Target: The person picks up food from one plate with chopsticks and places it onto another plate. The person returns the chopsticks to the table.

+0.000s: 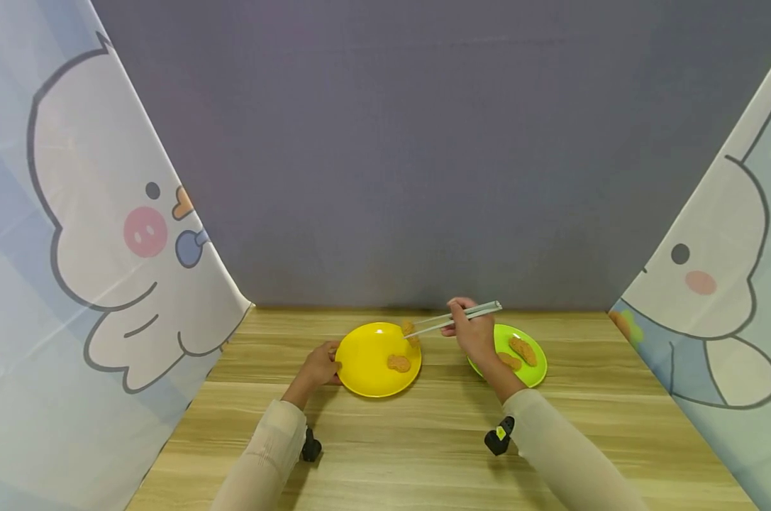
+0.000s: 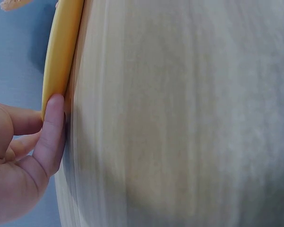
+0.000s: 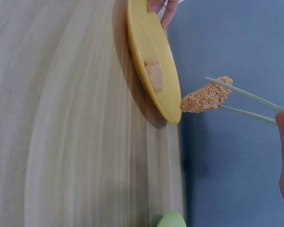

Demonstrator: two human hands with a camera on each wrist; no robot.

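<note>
My right hand (image 1: 474,332) holds a pair of chopsticks (image 3: 251,96), fingers closed around the shafts. The tips, extending left of that hand, clamp one breaded piece (image 3: 205,98) at the yellow plate's far right rim; contact with the rim cannot be determined. My left hand (image 1: 320,365) pinches the near-left edge of the yellow plate (image 1: 362,355), thumb on the rim. A second breaded piece (image 1: 398,363) lies on this plate, between my hands. Beside my right wrist, the green plate (image 1: 534,374) carries two further pieces (image 1: 523,350). Both plates are at the table (image 1: 391,447).
</note>
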